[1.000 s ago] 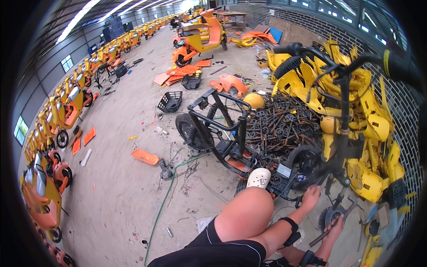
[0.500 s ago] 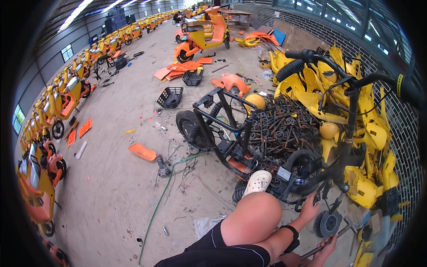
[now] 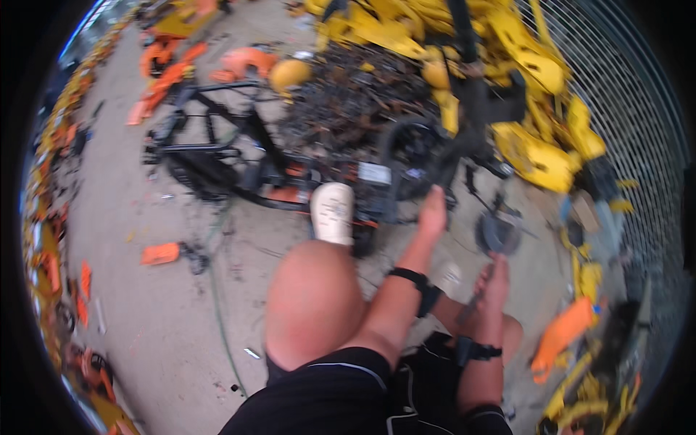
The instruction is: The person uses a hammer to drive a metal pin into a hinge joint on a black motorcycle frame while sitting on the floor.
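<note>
A stripped black scooter frame (image 3: 272, 190) lies on the floor ahead, blurred by motion. My left hand (image 3: 433, 214) is at the near side of its front end, below the steering column (image 3: 471, 80); whether it grips anything is smeared. In my right hand (image 3: 496, 283), the fingers are wrapped round the handle of a hammer (image 3: 475, 306). Its head end is blurred near a small dark wheel (image 3: 499, 232). My cream clog (image 3: 333, 212) presses on the frame's floor section.
A heap of rusty metal parts (image 3: 355, 94) lies behind the frame, with yellow body panels (image 3: 533, 156) piled to the right. A green hose (image 3: 220, 312) crosses the floor at left. Beside it are an orange panel (image 3: 160, 254) and a power tool (image 3: 194, 259).
My view has tipped down and swung right, so the frame appears higher and further left. My right hand, still holding the hammer, shows more fully beside the small wheel.
</note>
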Demonstrator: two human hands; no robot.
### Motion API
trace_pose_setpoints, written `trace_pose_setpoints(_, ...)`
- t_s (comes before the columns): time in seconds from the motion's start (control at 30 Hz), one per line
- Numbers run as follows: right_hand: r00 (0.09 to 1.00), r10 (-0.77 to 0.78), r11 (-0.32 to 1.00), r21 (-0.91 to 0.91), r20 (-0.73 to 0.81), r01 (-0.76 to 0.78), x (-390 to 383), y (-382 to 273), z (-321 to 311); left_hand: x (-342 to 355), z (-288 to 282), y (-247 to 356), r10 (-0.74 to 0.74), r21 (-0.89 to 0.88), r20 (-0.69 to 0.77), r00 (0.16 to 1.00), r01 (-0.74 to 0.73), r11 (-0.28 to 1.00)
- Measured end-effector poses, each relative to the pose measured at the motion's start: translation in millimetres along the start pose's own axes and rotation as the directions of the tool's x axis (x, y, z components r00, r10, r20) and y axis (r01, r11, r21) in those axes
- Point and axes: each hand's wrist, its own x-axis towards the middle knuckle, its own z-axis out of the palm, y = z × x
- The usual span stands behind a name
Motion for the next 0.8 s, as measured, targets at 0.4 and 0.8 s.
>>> trace_pose_setpoints(0.4, 0.930, -0.281, 0.602, -0.711, 0.237, 0.363, -1.0, -32.4, 34.7, -36.8, -24.6, 61.3, -0.249, -0.249, 0.195, 0.949, 0.294, 0.923)
trace_pose_setpoints(0.8, 0.913, -0.312, 0.541, -0.741, 0.261, 0.397, 4.8, -35.1, 56.7, -39.7, -16.0, 36.2, -0.108, -0.428, 0.037, 0.993, 0.113, 0.897)
